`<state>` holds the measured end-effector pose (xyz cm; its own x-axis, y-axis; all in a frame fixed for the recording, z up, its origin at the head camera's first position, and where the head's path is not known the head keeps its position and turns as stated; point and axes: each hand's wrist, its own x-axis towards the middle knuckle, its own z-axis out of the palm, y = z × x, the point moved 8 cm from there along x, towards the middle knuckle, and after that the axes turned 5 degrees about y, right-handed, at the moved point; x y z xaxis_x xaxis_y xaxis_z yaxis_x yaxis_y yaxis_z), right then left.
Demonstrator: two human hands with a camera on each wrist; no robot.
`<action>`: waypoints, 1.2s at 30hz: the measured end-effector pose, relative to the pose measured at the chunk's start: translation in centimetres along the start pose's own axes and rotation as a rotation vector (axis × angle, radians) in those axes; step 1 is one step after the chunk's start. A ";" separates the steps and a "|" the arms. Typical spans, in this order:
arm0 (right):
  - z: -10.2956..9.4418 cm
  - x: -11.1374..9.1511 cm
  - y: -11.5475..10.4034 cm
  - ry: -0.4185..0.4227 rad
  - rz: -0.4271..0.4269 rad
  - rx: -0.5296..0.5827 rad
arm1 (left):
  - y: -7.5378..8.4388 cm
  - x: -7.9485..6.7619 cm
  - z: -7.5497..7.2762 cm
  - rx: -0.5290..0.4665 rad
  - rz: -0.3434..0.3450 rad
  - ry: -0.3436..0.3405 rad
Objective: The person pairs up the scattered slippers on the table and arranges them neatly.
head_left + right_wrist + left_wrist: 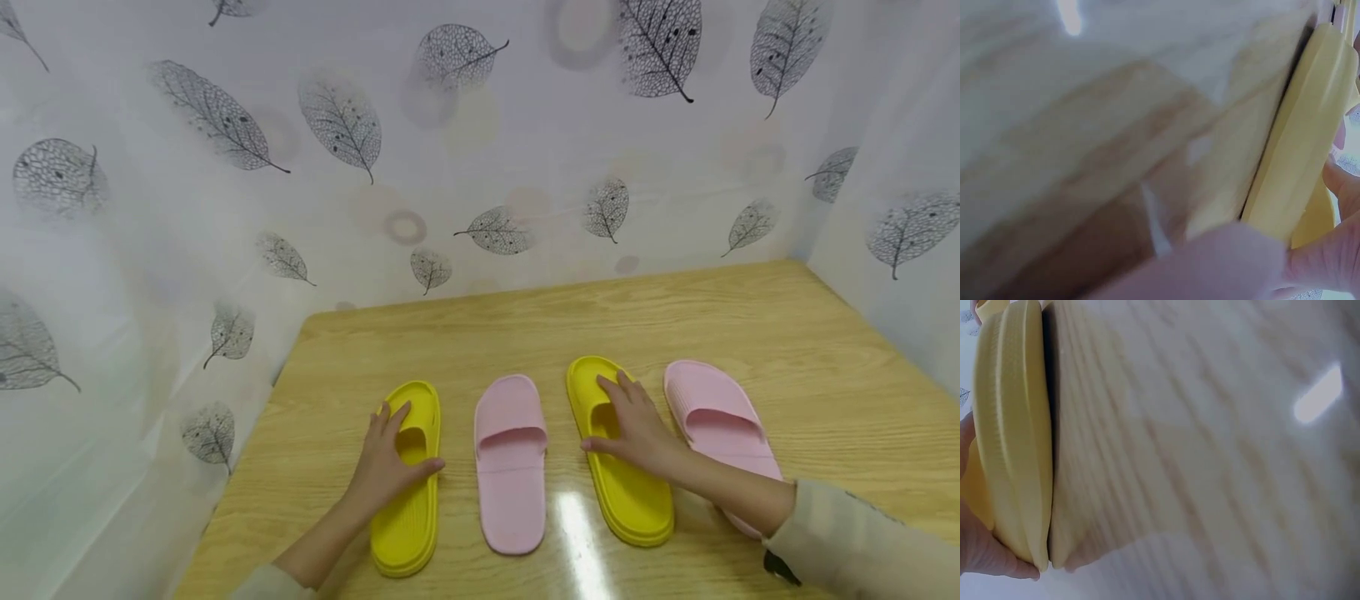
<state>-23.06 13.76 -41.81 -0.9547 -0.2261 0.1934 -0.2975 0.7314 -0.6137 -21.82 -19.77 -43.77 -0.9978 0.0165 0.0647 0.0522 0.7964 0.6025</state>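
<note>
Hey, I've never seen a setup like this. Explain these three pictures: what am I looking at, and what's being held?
There's no machine, just a person's left hand and right hand, both bare. The wide picture comes from a camera worn on the head, looking forward and down. The other two, close up and blurry, come from a camera on each wrist. On the wood-grain table lie, left to right, a yellow slipper, a pink slipper, another yellow slipper and another pink slipper. Each hand spreads over one yellow slipper; how firmly it grips, I can't tell. Behind is a leaf-patterned backdrop.
</note>
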 end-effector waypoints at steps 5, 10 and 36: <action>0.0 0.5 -0.1 -0.008 0.002 -0.004 | -0.1 0.5 0.1 -0.004 0.008 -0.007; -0.1 0.9 0.0 -0.025 0.020 0.002 | -0.1 1.1 0.3 -0.011 0.009 -0.023; 0.3 1.8 -0.1 -0.059 0.020 -0.003 | 0.1 2.4 0.7 -0.015 0.020 -0.036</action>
<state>-24.72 13.09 -41.59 -0.9590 -0.2490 0.1354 -0.2784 0.7383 -0.6143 -24.23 -19.29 -44.11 -0.9974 0.0544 0.0480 0.0724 0.7864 0.6134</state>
